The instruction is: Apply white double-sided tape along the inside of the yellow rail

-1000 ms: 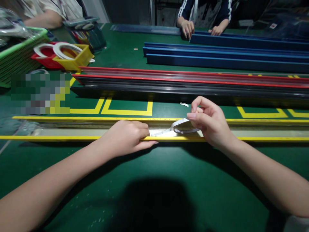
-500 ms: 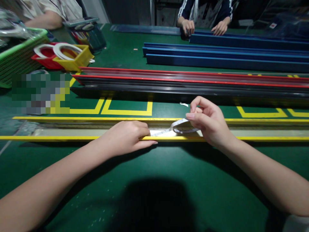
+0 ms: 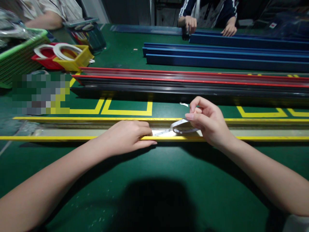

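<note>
A long yellow-edged channel (image 3: pixel 72 132) lies across the table in front of me. My left hand (image 3: pixel 127 135) grips its near wall, with the fingers down inside and the thumb along the outer side. The fingertips in the channel are hidden, close to one end of a white tape strip (image 3: pixel 180 122) with printed marks. That strip rises from the channel floor and loops back. Between thumb and forefinger, my right hand (image 3: pixel 209 120) pinches the raised part just above the channel.
Behind lie a red-edged profile (image 3: pixel 169 73), a black profile (image 3: pixel 145 91) and blue profiles (image 3: pixel 217 60). White tape rolls (image 3: pixel 66 51) sit in a yellow bin (image 3: pixel 78 61) beside a green basket (image 3: pixel 24 53). A co-worker's hands (image 3: pixel 190 24) are at the far side.
My left fingers have shifted very slightly right along the strip. My right hand is almost still. Across the table, the co-worker's hands have moved a little apart.
</note>
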Available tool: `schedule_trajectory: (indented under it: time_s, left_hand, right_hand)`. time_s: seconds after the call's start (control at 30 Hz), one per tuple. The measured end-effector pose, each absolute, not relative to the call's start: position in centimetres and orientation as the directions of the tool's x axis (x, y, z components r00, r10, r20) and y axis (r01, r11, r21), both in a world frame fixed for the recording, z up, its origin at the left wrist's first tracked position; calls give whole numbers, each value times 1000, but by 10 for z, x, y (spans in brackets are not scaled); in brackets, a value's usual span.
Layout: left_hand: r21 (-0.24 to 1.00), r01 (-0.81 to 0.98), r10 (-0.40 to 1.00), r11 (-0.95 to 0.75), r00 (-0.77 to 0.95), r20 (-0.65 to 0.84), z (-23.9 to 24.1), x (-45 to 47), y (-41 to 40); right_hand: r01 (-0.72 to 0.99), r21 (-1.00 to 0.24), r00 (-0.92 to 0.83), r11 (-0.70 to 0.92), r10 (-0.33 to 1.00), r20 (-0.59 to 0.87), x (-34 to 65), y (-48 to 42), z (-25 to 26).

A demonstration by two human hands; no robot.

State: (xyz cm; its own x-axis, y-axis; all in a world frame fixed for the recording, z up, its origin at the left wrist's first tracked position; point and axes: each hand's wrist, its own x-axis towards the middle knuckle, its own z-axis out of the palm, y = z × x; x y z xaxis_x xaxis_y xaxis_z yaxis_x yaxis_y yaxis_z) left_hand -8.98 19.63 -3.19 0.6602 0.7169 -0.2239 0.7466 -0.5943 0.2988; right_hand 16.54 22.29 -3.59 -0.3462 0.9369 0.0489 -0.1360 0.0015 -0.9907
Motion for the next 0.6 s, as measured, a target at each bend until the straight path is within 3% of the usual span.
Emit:
schedule_trajectory:
  time_s: [0.6]
  left_hand:
    - [292,722,686,-627,689,-232,-33,-90,197]
  right_hand:
    - [-118,-993,-355,12,933,53,166,223,-37]
